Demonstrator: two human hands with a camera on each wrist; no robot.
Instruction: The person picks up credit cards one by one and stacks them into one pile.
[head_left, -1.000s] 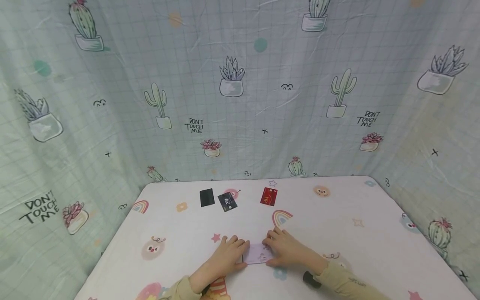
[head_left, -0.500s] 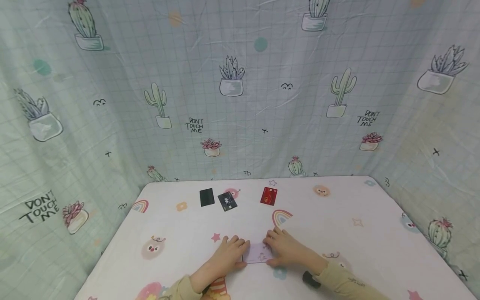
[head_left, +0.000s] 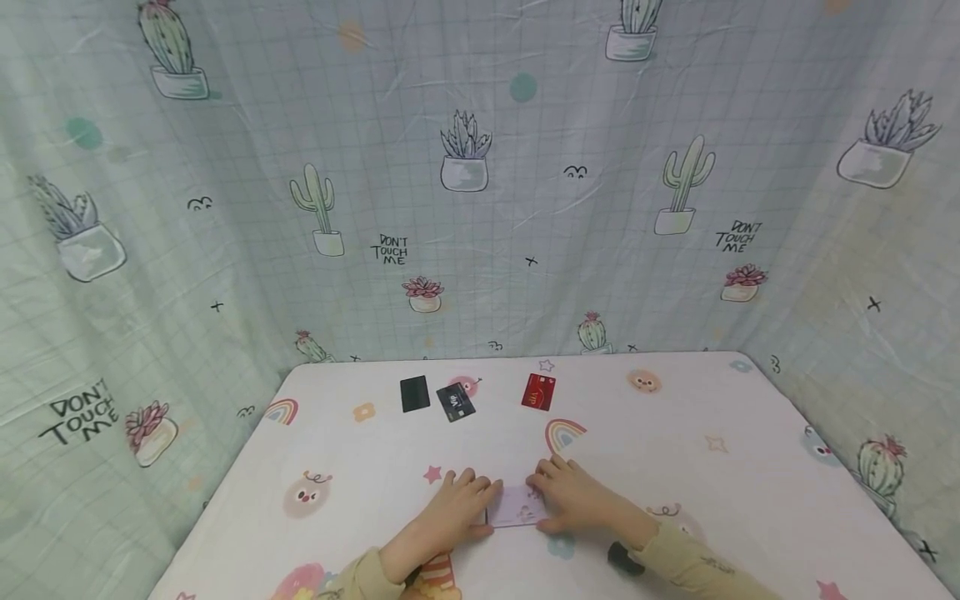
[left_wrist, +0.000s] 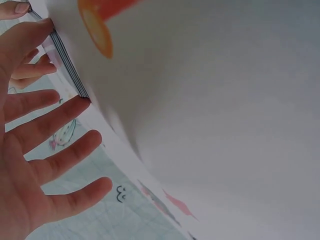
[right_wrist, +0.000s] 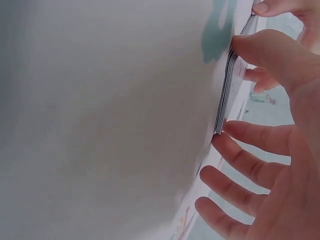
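Note:
A small stack of cards with a lilac top card [head_left: 516, 507] lies flat on the table near its front, between both hands. My left hand [head_left: 457, 507] grips the left end, thumb at the near edge and fingers at the far edge. The right hand [head_left: 573, 496] holds the right end in the same way. Seen edge-on in the left wrist view, the card stack [left_wrist: 69, 62] shows several thin layers, evenly lined up. In the right wrist view, the stack's edge [right_wrist: 226, 92] sits between thumb and fingertips, while the lower fingers are spread off it.
Farther back on the table lie a plain black card [head_left: 415, 394], a dark VIP card [head_left: 456, 402] and a red VIP card [head_left: 538, 392]. The white tablecloth [head_left: 645, 450] has printed cartoons. A patterned curtain [head_left: 510, 217] surrounds the table's back and sides.
Both hands stay on the card stack at the same place, with barely any movement. The cards at the back have not moved.

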